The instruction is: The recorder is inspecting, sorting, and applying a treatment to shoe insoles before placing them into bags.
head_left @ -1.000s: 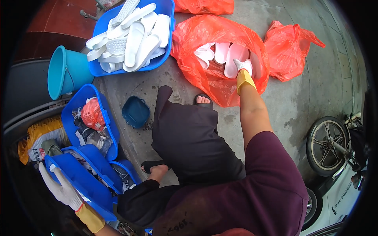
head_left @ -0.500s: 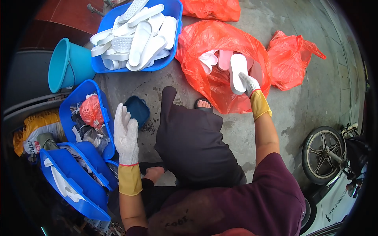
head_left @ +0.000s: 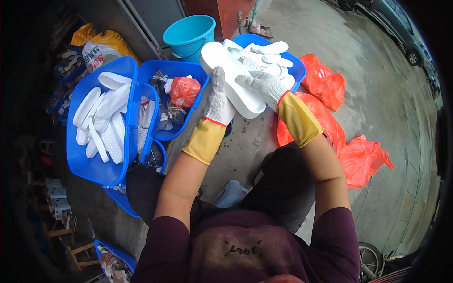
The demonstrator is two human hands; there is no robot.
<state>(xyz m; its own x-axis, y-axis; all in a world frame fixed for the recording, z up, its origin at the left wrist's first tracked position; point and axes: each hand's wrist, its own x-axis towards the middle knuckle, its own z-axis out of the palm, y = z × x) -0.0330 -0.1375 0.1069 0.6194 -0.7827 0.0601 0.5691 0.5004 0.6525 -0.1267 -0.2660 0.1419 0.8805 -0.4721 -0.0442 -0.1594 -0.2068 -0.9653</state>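
In front of me a white shoe sole (head_left: 232, 78) is held up slantwise, its upper end at the left. My left hand (head_left: 219, 101), in a pale knitted glove with a yellow cuff, grips its near side with the thumb up against it; the other fingers are hidden. Gloved the same way, my right hand (head_left: 265, 87) closes on the opposite edge, thumb laid over the sole. Just behind it stands a blue tub (head_left: 299, 70) heaped with more white soles (head_left: 278, 60), some with dotted undersides.
At left, another blue tub (head_left: 75, 162) holds white soles. Beside it a blue bin (head_left: 200, 78) contains a red bag (head_left: 185, 91) and odds and ends. A teal bucket (head_left: 188, 35) stands behind. Red plastic bags (head_left: 365, 160) lie on the concrete at right.
My view has swung leftward. My right hand has brought a white sole from the open red bag to the middle, and my left hand, empty before, now grips it too.
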